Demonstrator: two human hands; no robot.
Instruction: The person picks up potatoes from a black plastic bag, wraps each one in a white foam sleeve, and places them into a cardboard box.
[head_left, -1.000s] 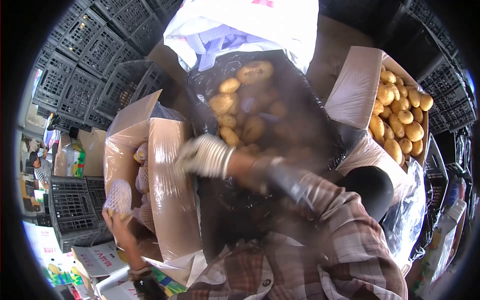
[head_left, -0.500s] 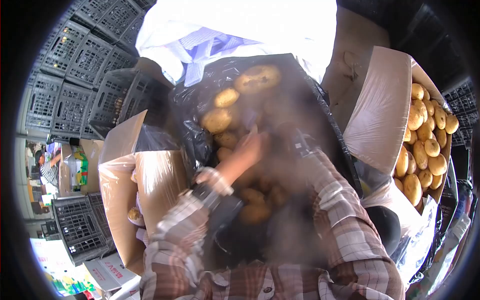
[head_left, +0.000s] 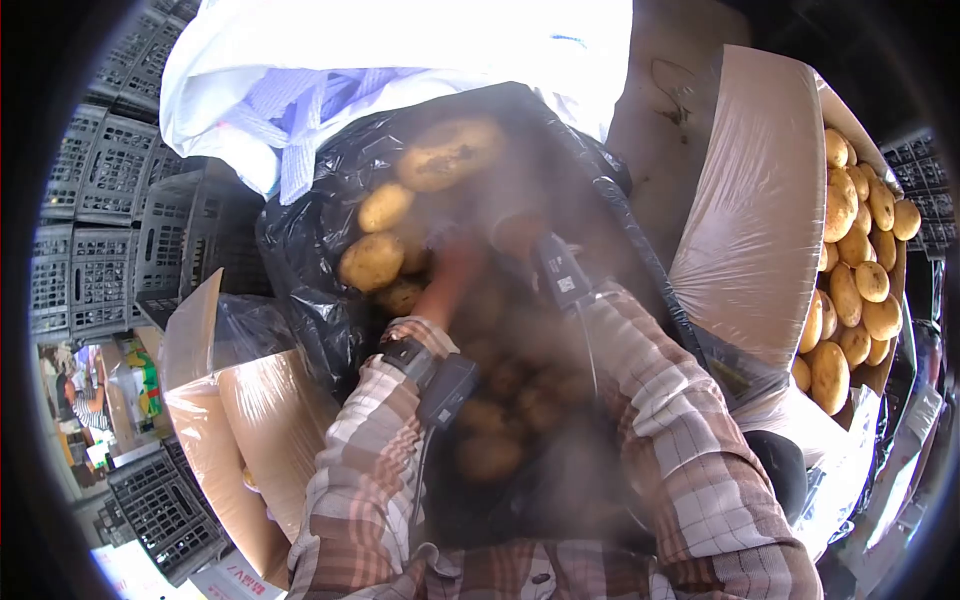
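Both my hands reach into a container lined with black plastic [head_left: 310,250] that holds potatoes. My left hand [head_left: 455,280] is smeared by motion among the potatoes, just right of a round potato [head_left: 372,262]. My right hand [head_left: 518,236] is a dark blur near the middle of the container, and haze over the picture hides its fingers. What either hand holds, if anything, cannot be made out. A large potato [head_left: 450,154] and a smaller potato [head_left: 386,207] lie farther back. Lower down, several potatoes [head_left: 490,455] look dim and blurred.
An open cardboard box [head_left: 745,200] on the right holds many potatoes [head_left: 845,290]. Another carton [head_left: 270,420] stands at left. Black plastic crates [head_left: 110,170] are stacked behind it. A white sack [head_left: 400,40] covers the back. A person [head_left: 90,395] is far off at left.
The view has shifted, so the container sits farther left. My left hand is deeper among the potatoes and more blurred. My right hand and wrist show more plainly, nearer my left hand.
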